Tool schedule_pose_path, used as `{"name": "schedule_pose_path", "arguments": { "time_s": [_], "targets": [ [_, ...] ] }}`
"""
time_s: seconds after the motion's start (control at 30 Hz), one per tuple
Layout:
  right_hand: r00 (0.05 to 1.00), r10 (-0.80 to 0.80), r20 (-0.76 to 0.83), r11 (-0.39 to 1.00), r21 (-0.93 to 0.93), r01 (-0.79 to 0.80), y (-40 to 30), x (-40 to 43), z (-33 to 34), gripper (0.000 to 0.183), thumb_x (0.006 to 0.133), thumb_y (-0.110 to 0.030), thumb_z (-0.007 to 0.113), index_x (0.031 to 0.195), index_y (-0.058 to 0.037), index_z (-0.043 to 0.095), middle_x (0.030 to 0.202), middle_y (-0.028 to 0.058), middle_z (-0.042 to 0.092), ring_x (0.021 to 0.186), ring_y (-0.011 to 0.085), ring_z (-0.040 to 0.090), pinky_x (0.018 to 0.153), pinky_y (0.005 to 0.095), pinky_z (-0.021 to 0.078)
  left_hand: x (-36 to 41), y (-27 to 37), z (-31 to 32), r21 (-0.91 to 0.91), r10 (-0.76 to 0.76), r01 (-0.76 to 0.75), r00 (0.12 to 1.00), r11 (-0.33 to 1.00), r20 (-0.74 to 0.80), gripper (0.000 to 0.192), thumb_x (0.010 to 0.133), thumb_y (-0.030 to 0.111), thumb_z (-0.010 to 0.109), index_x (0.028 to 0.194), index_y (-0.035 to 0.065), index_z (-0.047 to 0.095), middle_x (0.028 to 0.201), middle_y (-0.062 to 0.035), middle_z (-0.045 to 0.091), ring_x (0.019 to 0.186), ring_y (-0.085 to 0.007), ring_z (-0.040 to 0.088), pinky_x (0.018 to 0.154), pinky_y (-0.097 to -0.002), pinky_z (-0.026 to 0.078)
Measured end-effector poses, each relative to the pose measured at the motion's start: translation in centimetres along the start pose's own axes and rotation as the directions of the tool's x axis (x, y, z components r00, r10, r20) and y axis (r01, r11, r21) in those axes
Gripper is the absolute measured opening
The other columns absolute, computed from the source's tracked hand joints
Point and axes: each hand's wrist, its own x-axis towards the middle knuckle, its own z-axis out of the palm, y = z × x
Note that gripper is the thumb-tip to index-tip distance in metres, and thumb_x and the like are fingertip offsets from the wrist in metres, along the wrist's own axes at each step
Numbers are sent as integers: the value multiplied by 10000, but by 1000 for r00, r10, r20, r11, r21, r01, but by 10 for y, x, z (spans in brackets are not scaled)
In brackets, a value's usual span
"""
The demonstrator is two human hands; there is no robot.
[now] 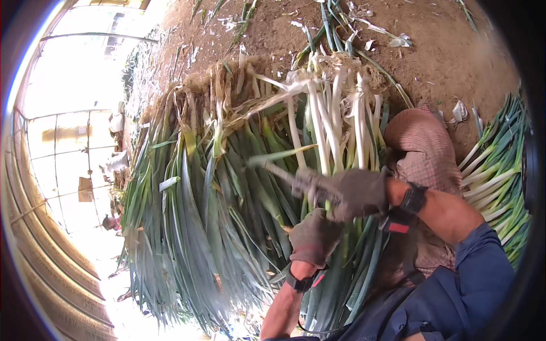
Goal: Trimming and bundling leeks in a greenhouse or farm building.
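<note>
My left hand (315, 238), in a dark knitted glove, closes around stalks of the nearer long green onions, just below their white shanks (326, 128). Beside it and nearly touching, my gloved right hand (362, 196) grips a blurred greyish hand tool (305, 181) whose thin end points to the upper left. What kind of tool it is cannot be told. Both wrists carry dark straps. Peeled white shanks with roots lie above my hands, and a strip of pale dry leaf (268, 104) crosses towards the unpeeled onions. My fingertips are largely hidden.
A large pile of untrimmed long green onions (192, 221) spreads to the left, roots upward in view. More peeled ones (490, 183) lie at the right beyond my bent knee (426, 145). Leaf scraps litter the bare soil (273, 38). A metal-framed shelter wall (55, 264) curves at far left.
</note>
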Motion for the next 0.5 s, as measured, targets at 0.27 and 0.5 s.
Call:
{"name": "schedule_pose_path", "arguments": {
  "time_s": [0.27,0.5],
  "targets": [
    [953,245,-178,967,108,-229,23,-2,-9,1129,857,-286,770,1768,-193,110,1270,184,749,1003,369,767,891,453,618,70,-101,-79,439,-133,344,886,830,-443,478,940,518,756,1110,75,702,976,-141,786,889,-338,798,687,-450,608],
    [995,-6,-95,1000,3,6,15,-9,36,1084,883,-271,762,1763,-171,138,1176,159,785,879,367,779,823,452,624,95,-112,-70,563,36,190,930,805,-366,105,940,190,662,985,96,664,824,-146,789,765,-343,800,629,-479,610]
  ]
}}
